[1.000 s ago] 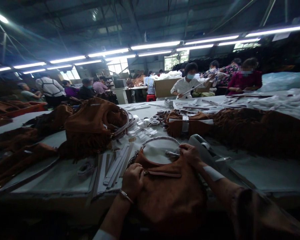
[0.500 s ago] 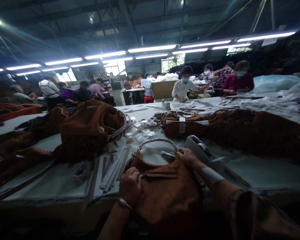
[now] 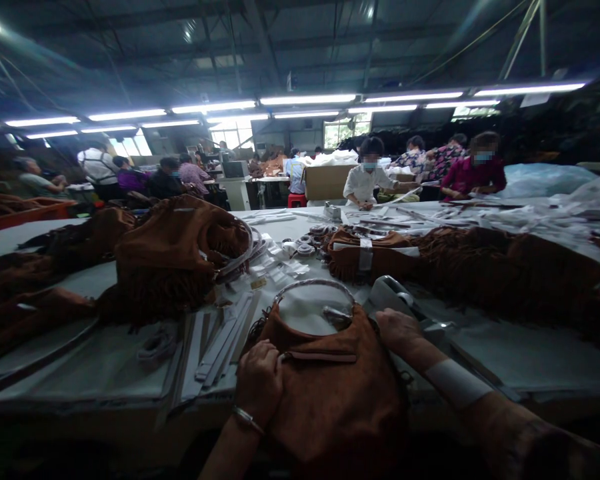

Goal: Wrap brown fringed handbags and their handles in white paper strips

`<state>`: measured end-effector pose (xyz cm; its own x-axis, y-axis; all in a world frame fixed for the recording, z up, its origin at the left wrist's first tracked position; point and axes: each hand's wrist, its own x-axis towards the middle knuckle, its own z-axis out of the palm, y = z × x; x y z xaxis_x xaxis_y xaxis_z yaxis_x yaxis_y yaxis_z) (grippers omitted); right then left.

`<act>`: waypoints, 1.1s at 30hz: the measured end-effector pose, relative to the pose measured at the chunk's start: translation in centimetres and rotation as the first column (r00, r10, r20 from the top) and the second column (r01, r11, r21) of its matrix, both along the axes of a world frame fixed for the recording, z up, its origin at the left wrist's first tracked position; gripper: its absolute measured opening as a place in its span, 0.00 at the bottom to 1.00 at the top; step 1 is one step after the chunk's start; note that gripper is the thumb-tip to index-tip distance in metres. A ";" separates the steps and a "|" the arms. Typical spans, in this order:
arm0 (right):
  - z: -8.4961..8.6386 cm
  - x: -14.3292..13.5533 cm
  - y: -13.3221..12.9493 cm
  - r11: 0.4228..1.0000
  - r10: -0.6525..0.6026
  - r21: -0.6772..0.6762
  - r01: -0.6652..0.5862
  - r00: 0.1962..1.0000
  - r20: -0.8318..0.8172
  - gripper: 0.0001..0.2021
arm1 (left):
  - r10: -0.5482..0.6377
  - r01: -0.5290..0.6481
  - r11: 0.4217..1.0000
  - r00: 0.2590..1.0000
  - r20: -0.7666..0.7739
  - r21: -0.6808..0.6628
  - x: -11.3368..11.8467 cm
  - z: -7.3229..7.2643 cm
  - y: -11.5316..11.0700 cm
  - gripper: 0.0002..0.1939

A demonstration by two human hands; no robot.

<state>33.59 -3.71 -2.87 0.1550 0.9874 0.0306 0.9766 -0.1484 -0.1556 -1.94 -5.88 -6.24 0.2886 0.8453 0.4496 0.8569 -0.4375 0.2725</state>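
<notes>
A brown suede-look shoulder bag lies at the table's front edge, its wrapped handle looped away from me. A zip runs across the upper part of the bag. My left hand is closed on the bag's left upper side, by the zip's end. My right hand is just off the bag's upper right side, in front of a grey tape dispenser. Its fingers bend downward and their tips are hidden. A pale band is around my right forearm.
Brown fringed bags are stacked at the left and right. Flat pale strips lie left of my bag. Small clear packets and a coiled strap are on the table. Across it, a person in white works.
My right hand has left the bag's handle end and moved right, toward the tape dispenser. My left hand stays on the bag, which has hardly moved.
</notes>
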 end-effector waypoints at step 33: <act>-0.9 -6.6 -13.7 0.670 0.689 0.492 -0.556 0.713 -0.132 0.13 | 0.147 -0.159 0.987 0.936 0.321 0.012 -4.3 0.5 -5.8 0.18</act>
